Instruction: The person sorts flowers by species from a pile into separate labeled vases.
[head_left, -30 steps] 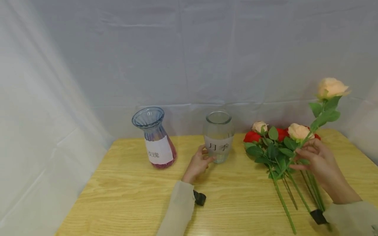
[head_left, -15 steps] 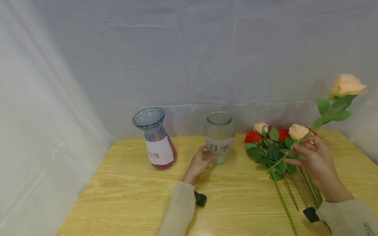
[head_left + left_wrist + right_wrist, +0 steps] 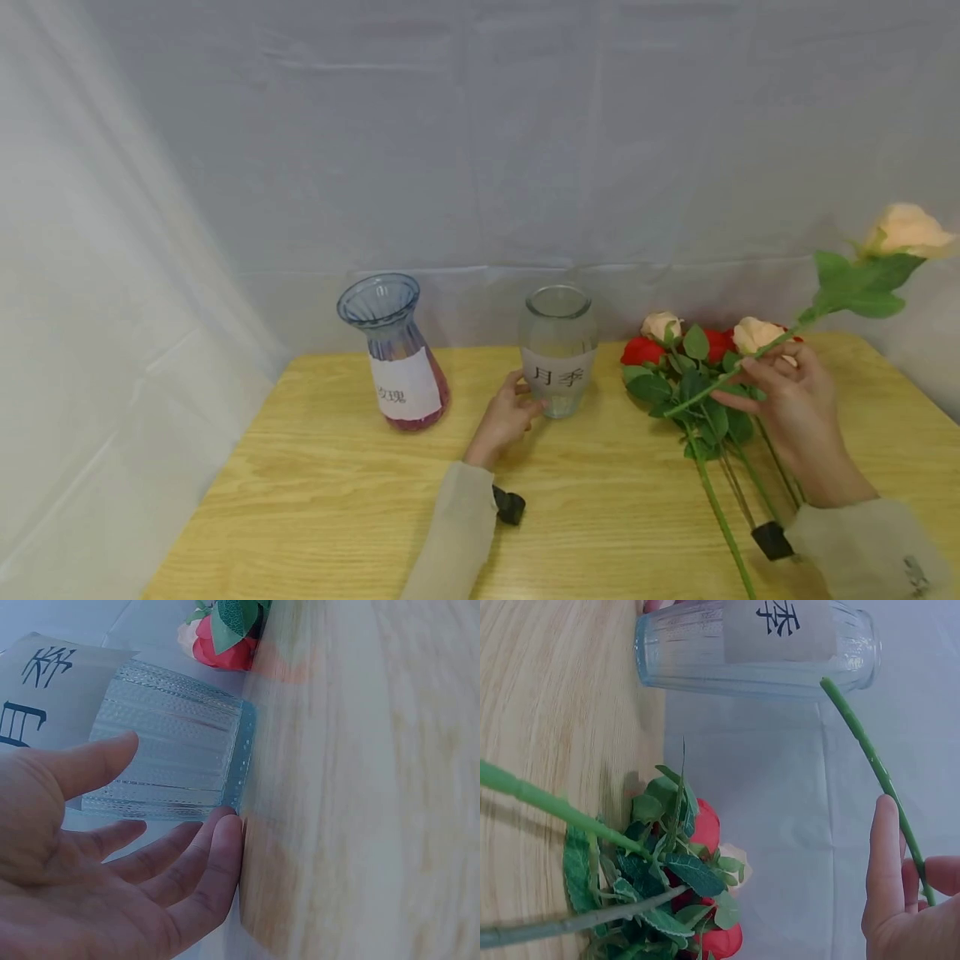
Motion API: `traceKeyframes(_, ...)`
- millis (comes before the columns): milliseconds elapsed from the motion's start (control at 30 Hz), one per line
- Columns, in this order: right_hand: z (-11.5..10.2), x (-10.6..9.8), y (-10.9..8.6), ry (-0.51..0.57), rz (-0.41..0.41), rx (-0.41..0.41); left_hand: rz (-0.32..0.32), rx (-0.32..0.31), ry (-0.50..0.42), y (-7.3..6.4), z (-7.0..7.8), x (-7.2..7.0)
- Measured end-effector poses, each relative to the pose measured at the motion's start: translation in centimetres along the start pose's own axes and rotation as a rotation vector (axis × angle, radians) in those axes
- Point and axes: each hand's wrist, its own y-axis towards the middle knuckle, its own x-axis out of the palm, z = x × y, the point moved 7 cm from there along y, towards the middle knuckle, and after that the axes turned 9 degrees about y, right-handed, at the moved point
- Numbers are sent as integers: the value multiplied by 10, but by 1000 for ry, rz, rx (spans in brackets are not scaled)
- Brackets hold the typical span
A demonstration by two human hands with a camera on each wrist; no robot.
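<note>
**Peach flower (image 3: 855, 287) was held aslant above the pile (image 3: 693, 387)**

A full, pale peach bloom was carried on a bright green stem, with a cluster of broad leaves just below it. The stem was pinched between the thumb and fingers of the right hand (image 3: 795, 404), near its lower part, and was held in the air at the right of the desk (image 3: 337, 508). Its bare end was pointed left, towards the clear vase (image 3: 557, 367), but apart from it. The base of that vase was touched by the left hand (image 3: 504, 421), whose thumb and fingers were loosely spread; the blue vase (image 3: 407, 379) was left standing further left.

Compared with a second earlier, the flower had been tipped lower and its bloom carried to the right, while its stem end had been swung up and left. The left hand and both vases were almost unmoved.

The bloom was slightly blurred in the head view and cut off in the right wrist view. Red blooms in the pile were partly hidden by leaves, and the clear vase's mouth was cut off in the left wrist view.
</note>
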Motion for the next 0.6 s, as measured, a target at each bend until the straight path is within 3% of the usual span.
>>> traceKeyframes(200, 1, -1, 1, 3, 65, -12, 8, 10, 13, 0, 0, -1)
traceKeyframes(600, 4, 2, 4, 28, 103, -20, 3, 18, 3, -1, 1, 0)
